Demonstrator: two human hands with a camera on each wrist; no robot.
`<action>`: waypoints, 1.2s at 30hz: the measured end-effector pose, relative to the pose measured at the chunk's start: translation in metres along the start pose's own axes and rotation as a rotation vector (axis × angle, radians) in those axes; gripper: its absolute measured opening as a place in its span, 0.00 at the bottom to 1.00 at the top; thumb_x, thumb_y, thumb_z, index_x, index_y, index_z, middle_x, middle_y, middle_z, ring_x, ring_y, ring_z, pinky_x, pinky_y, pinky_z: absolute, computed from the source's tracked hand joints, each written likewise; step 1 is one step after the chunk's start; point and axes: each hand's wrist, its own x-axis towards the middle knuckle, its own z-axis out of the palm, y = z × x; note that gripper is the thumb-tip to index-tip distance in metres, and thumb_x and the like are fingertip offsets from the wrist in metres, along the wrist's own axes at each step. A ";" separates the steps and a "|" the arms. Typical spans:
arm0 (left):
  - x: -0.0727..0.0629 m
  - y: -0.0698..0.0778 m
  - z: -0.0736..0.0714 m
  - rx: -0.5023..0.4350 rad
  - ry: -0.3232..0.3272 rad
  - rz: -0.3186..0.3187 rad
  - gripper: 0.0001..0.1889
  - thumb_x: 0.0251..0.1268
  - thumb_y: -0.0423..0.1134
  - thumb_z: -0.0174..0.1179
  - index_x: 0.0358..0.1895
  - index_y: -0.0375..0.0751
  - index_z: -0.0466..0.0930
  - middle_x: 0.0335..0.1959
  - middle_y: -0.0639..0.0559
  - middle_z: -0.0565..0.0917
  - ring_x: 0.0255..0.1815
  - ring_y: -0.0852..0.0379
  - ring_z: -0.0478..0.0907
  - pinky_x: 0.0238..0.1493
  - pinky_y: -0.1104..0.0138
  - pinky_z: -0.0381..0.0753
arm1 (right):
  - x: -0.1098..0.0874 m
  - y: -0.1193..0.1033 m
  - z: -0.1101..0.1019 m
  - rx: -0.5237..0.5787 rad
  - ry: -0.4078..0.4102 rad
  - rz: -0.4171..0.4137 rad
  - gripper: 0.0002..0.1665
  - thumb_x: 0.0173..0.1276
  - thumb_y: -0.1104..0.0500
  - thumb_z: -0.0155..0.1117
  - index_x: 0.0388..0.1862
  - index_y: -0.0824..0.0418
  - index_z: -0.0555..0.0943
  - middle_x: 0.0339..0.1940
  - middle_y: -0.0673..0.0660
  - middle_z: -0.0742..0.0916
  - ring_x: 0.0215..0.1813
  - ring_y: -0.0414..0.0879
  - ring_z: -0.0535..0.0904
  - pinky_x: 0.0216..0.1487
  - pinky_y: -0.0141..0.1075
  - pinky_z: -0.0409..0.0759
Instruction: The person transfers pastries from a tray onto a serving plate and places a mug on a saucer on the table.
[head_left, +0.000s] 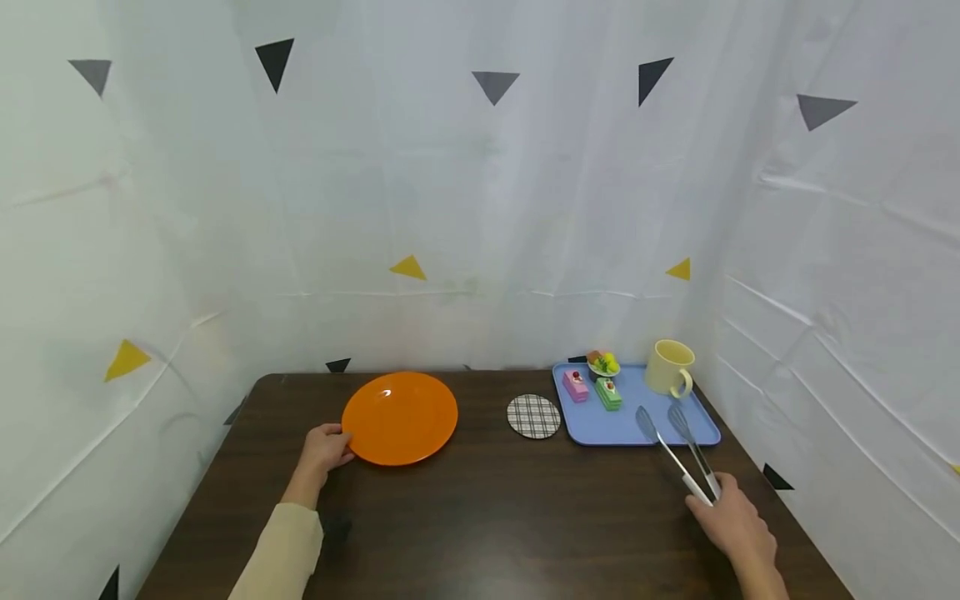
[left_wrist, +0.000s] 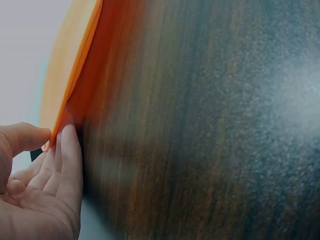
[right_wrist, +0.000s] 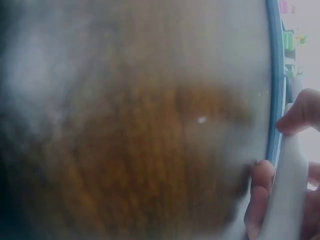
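At the table's left my left hand (head_left: 326, 450) pinches the rim of an orange plate (head_left: 401, 418). In the left wrist view the thumb lies on top of the plate's edge (left_wrist: 75, 75) and the fingers (left_wrist: 70, 165) are beneath it. On the right, my right hand (head_left: 737, 518) grips a pair of tongs (head_left: 697, 479) with white handles. Their two tips are spread apart over the front of a blue tray (head_left: 611, 427). The right wrist view shows a white tong handle (right_wrist: 287, 185) between thumb and fingers.
The tray bears a yellow mug (head_left: 667, 367), a pink cake piece (head_left: 576, 387), a green cake piece (head_left: 608, 394) and a small bowl of food (head_left: 602, 364). A checked round coaster (head_left: 533, 417) lies between plate and tray. White curtains (head_left: 450, 183) surround the dark wooden table (head_left: 480, 517).
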 end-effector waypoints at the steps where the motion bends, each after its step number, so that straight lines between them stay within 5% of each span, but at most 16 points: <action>1: 0.000 0.000 0.000 -0.003 -0.002 -0.001 0.30 0.85 0.34 0.52 0.80 0.22 0.59 0.68 0.25 0.75 0.41 0.58 0.86 0.46 0.70 0.91 | 0.000 0.000 0.000 0.004 0.007 0.001 0.54 0.72 0.35 0.64 0.80 0.68 0.56 0.58 0.77 0.81 0.48 0.70 0.82 0.40 0.60 0.79; 16: -0.002 -0.004 0.001 -0.016 0.011 -0.003 0.28 0.85 0.35 0.52 0.79 0.22 0.62 0.65 0.28 0.78 0.38 0.60 0.85 0.44 0.71 0.91 | -0.007 0.000 -0.004 0.046 0.037 0.027 0.55 0.70 0.30 0.64 0.79 0.67 0.61 0.60 0.78 0.81 0.47 0.69 0.83 0.38 0.59 0.80; 27: -0.005 0.000 0.004 0.014 0.029 -0.009 0.28 0.86 0.36 0.51 0.80 0.23 0.62 0.71 0.27 0.75 0.44 0.57 0.84 0.45 0.71 0.91 | -0.008 -0.012 -0.011 0.049 0.053 -0.043 0.61 0.66 0.17 0.61 0.80 0.60 0.67 0.64 0.76 0.81 0.49 0.67 0.83 0.37 0.58 0.80; 36: -0.006 -0.001 0.004 0.006 0.030 0.005 0.28 0.86 0.36 0.49 0.79 0.22 0.62 0.70 0.27 0.75 0.41 0.61 0.85 0.45 0.70 0.91 | -0.003 -0.034 -0.014 0.023 0.040 -0.113 0.60 0.66 0.18 0.62 0.81 0.59 0.69 0.67 0.75 0.81 0.52 0.64 0.83 0.37 0.51 0.77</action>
